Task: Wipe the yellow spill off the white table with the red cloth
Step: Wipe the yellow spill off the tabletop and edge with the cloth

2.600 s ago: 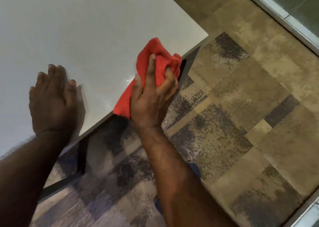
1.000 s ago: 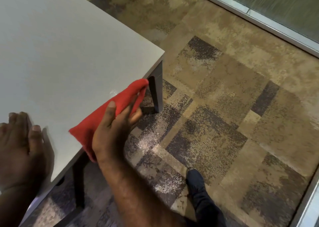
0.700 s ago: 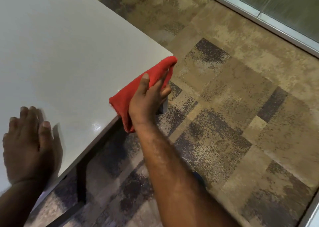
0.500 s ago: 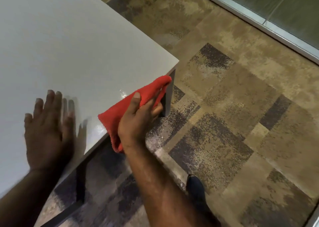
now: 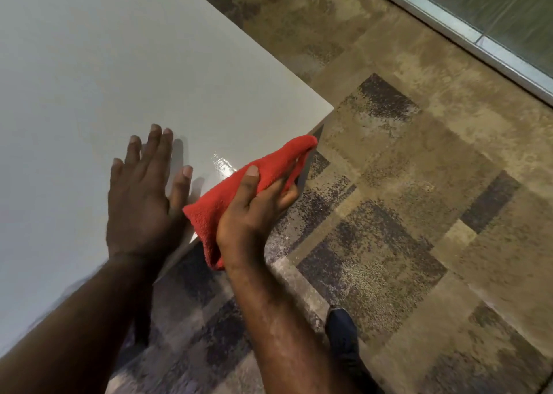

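My right hand (image 5: 251, 214) grips the red cloth (image 5: 269, 169), which is bunched and folded over the near edge of the white table (image 5: 119, 64), close to its right corner. Part of the cloth hangs below the edge. A small wet, shiny patch (image 5: 223, 164) glints on the tabletop just beyond the cloth. No yellow spill shows anywhere on the table. My left hand (image 5: 143, 196) lies flat on the tabletop with fingers spread, right beside the cloth on its left.
Patterned brown and grey carpet (image 5: 419, 214) fills the floor to the right. A dark table leg (image 5: 308, 166) stands under the corner. My dark shoe (image 5: 342, 333) is on the carpet below. A metal-framed glass wall (image 5: 478, 34) runs along the upper right.
My right hand has been sliding the cloth back and forth along the table's near edge by the corner. My left hand has shifted right across the tabletop, ending close beside the cloth.
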`<state>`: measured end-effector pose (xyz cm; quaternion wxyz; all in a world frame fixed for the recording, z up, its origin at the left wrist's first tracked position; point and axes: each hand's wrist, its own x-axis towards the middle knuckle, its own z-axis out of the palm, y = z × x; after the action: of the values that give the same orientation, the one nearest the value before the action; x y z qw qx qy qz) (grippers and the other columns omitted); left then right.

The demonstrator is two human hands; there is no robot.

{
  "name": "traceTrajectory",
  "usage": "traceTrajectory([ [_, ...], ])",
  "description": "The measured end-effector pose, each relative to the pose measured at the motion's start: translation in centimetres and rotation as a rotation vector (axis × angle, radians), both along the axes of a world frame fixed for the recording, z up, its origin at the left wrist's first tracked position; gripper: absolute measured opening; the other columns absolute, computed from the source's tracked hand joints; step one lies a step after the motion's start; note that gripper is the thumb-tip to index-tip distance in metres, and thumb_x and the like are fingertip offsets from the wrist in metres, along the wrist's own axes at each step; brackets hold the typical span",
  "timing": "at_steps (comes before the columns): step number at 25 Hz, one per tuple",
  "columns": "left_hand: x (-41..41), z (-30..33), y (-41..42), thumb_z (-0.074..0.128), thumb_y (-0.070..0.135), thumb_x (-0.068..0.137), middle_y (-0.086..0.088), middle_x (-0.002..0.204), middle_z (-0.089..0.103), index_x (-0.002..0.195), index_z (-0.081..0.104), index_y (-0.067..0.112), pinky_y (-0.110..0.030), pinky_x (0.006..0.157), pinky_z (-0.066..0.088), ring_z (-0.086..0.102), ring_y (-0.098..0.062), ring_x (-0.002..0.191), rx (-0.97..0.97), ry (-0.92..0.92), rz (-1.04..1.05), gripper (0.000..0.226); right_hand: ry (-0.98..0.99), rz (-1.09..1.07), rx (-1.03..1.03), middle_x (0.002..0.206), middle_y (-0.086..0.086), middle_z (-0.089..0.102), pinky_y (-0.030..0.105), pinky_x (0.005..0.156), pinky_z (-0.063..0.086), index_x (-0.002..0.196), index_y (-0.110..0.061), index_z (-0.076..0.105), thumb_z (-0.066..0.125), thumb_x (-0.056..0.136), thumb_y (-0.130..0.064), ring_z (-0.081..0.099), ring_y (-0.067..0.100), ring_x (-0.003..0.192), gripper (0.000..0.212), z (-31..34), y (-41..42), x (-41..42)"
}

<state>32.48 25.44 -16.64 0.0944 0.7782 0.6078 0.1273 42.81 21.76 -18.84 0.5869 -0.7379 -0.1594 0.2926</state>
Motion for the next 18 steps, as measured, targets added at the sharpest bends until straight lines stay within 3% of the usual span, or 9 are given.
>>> traceTrajectory([
  [3,0.3,0.4,-0.1,0.026,0.048,0.098,0.002,0.163,0.023,0.155,0.028,0.018,-0.046,0.121,0.010,0.015,-0.024,0.152,-0.013,-0.006,0.012,0.065,0.023,-0.003,-0.043,0.140,0.002,0.025,0.047,0.106,0.041,0.153,-0.037,0.005,0.040,0.098,-0.045,0.041,0.031,0.125,0.066,-0.4,1.7,3.0],
  [5,0.3,0.5,-0.1,0.025,0.049,0.097,0.002,0.162,0.023,0.155,0.029,0.018,-0.045,0.122,0.011,0.015,-0.023,0.152,-0.025,-0.006,0.014,0.066,0.049,-0.054,-0.066,0.135,0.009,0.029,0.049,0.105,0.041,0.153,-0.032,0.011,0.041,0.099,-0.041,0.042,0.031,0.121,0.063,-0.7,3.0,5.6],
  [8,0.2,0.5,-0.1,0.025,0.049,0.097,0.004,0.162,0.022,0.155,0.028,0.018,-0.045,0.122,0.010,0.014,-0.023,0.153,-0.031,-0.007,0.016,0.066,0.070,-0.080,-0.046,0.136,-0.002,0.027,0.044,0.103,0.045,0.153,-0.025,0.020,0.040,0.098,-0.044,0.042,0.020,0.119,0.061,-0.5,2.5,4.1],
  [11,0.2,0.4,-0.1,0.025,0.049,0.098,0.008,0.161,0.019,0.156,0.027,0.020,-0.044,0.123,0.009,0.011,-0.019,0.153,-0.035,-0.019,0.025,0.065,0.054,-0.050,-0.001,0.131,-0.031,0.018,0.010,0.093,0.041,0.153,-0.032,0.014,0.037,0.097,-0.048,0.039,-0.002,0.120,0.063,-0.1,0.4,0.2],
  [14,0.2,0.3,-0.2,0.026,0.048,0.098,0.012,0.160,0.017,0.155,0.028,0.021,-0.043,0.123,0.009,0.011,-0.018,0.153,-0.025,-0.025,0.031,0.063,0.088,-0.028,0.024,0.128,-0.031,0.019,0.001,0.090,0.034,0.154,-0.032,0.012,0.039,0.096,-0.045,0.040,-0.008,0.118,0.065,-0.2,0.9,1.0],
  [15,0.2,0.2,-0.2,0.026,0.049,0.098,0.013,0.160,0.017,0.155,0.028,0.022,-0.042,0.122,0.008,0.011,-0.018,0.153,-0.022,-0.024,0.030,0.063,0.080,-0.040,0.032,0.133,-0.024,0.022,0.007,0.096,0.036,0.154,-0.031,0.012,0.040,0.098,-0.043,0.041,-0.005,0.120,0.064,-0.5,1.5,2.2],
  [18,0.0,0.1,-0.2,0.024,0.051,0.099,0.016,0.159,0.016,0.155,0.027,0.025,-0.037,0.122,0.005,0.009,-0.013,0.152,-0.012,-0.023,0.035,0.063,0.156,-0.083,-0.006,0.136,0.002,0.029,0.044,0.107,0.042,0.153,-0.026,0.017,0.040,0.099,-0.043,0.043,0.026,0.124,0.061,-0.7,3.6,6.5],
])
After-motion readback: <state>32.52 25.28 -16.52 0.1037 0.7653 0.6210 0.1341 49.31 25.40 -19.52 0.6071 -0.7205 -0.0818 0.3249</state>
